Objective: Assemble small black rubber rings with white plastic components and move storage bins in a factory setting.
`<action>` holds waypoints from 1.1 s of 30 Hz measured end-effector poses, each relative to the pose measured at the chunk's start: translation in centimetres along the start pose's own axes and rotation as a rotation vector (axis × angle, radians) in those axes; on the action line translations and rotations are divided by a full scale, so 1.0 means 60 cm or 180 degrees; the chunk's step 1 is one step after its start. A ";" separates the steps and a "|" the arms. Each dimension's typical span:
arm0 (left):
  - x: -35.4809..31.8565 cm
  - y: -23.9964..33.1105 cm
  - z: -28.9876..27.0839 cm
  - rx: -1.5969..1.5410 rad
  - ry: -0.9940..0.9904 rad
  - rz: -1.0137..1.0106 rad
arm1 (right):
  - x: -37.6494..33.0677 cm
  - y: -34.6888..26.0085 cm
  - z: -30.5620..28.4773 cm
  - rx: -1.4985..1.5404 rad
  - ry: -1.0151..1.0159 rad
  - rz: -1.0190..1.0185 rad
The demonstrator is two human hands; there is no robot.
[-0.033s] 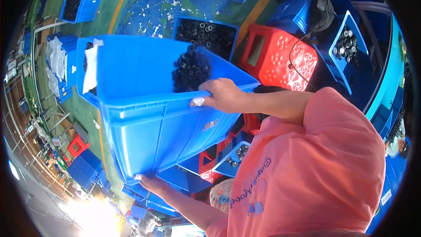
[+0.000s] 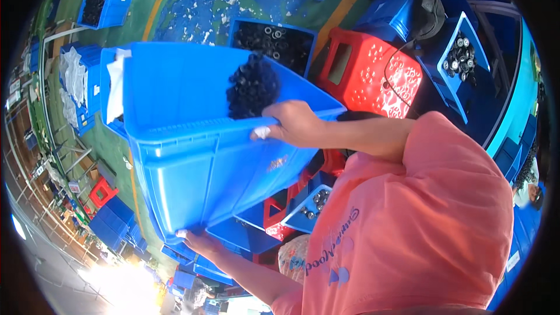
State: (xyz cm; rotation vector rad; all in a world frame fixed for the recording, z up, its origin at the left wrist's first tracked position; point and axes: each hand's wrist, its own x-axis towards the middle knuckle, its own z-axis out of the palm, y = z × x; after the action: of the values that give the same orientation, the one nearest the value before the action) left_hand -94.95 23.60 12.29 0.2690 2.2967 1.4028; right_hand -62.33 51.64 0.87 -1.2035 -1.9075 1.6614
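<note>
Both my hands hold a large blue plastic bin (image 2: 181,157), tilted with its opening facing away from me. My right hand (image 2: 294,125) is closed over the near rim, a white wrap on one finger. Below and to the left, my left hand (image 2: 198,242) grips the bin's bottom corner, partly hidden under it. Inside, small black rings (image 2: 254,87) are bunched toward the far right side, slightly blurred. Just beyond stands another blue bin (image 2: 239,26) with black rings in it. Whether rings are passing over the rim into it, I cannot tell.
A red plastic stool (image 2: 373,73) stands to the right, a dark cable across it. Farther right, a blue tray (image 2: 446,84) holds black-and-silver round parts. White bags (image 2: 73,76) lie on bins at the left. The green-blue floor (image 2: 198,9) has flaking paint.
The held bin and both hands have shifted very slightly left and up. The grip looks the same.
</note>
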 end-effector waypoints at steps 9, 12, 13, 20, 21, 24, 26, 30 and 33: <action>0.050 -0.032 0.002 0.0303 0.0235 -0.0075 | 0.011 0.019 0.023 0.0171 -0.0080 0.0243; 0.029 -0.031 -0.006 0.0210 0.0163 0.0017 | 0.000 0.011 0.033 -0.0010 -0.0082 0.0066; 0.019 -0.022 -0.003 0.0205 0.0113 0.0095 | -0.010 -0.005 0.025 -0.0012 -0.0102 0.0015; 0.022 -0.008 0.000 0.0366 0.0294 -0.0001 | 0.010 0.018 0.038 0.0134 -0.0205 0.0205; 0.020 -0.011 -0.008 0.0362 0.0302 -0.0010 | 0.004 0.010 0.036 0.0187 -0.0225 0.0152; 0.025 -0.044 -0.039 0.0183 0.0219 -0.0005 | 0.003 0.004 0.037 0.0023 -0.0260 0.0063; 0.013 -0.047 -0.045 0.0135 0.0132 -0.0018 | -0.006 0.002 0.041 -0.0039 -0.0225 -0.0044; -0.029 -0.003 -0.031 0.0385 0.0137 0.0046 | -0.020 -0.016 0.023 -0.0083 -0.0254 0.0024; -0.006 0.008 -0.001 0.0787 0.0387 0.0067 | 0.015 0.019 0.021 0.0263 -0.0375 0.0251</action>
State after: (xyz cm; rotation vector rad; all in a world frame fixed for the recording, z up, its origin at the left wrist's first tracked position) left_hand -94.68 23.61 12.84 0.2903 2.5770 1.1724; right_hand -63.35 51.45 -0.78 -1.1870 -1.8604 1.8713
